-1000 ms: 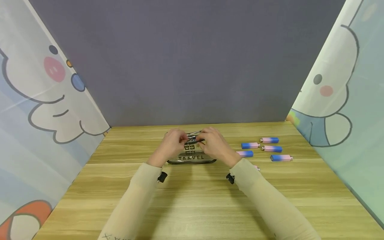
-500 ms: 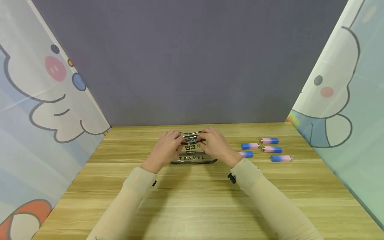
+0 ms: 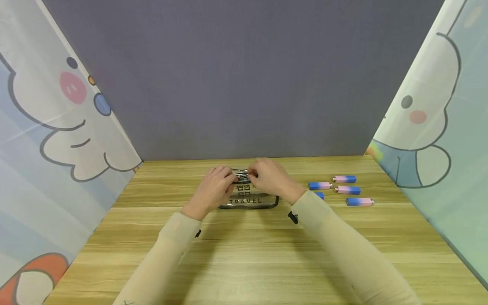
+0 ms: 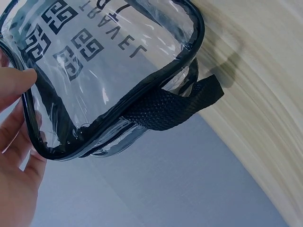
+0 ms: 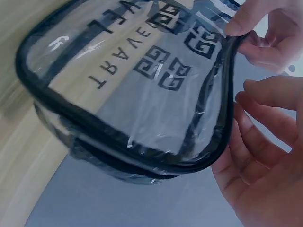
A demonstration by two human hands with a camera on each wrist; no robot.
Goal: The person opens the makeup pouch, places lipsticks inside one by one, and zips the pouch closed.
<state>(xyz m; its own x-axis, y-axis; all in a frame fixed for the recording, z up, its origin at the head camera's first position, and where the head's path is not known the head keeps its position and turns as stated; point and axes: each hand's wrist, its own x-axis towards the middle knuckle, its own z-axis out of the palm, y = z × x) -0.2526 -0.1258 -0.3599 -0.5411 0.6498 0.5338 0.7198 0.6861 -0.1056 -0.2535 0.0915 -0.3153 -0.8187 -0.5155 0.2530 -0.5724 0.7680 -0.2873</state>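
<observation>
The clear bag is at the centre of the desk, toward its far side, between the person's two hands. Its printed face, lettered "TRAVEL" beneath a square emblem, is turned toward the head camera; whether its bottom rests on the desk cannot be told.

The left hand is clamped on the clear bag at the upper rim, left of the emblem: the thumb lies on one side of the dark edging, the other fingers on the other side. The right hand is at the same rim, farther right. Its fingers are bent and touch the edging; thumb and forefinger lie close together beside it, and whether anything is pinched between them cannot be told.

In the left wrist view, a black woven strap projects from the side of the clear bag, with a zip running near it. The bag's plastic is creased and reflective.

To the right of the right hand, five blue-and-pink tubes with silvery ends are visible on the desk, well apart from the left hand. The one nearest the right sleeve is partly hidden by the arm.

Both sleeves are pale; a small dark device shows beneath the right wrist. A grey panel stands behind the desk, flanked by cartoon-printed sheets.
</observation>
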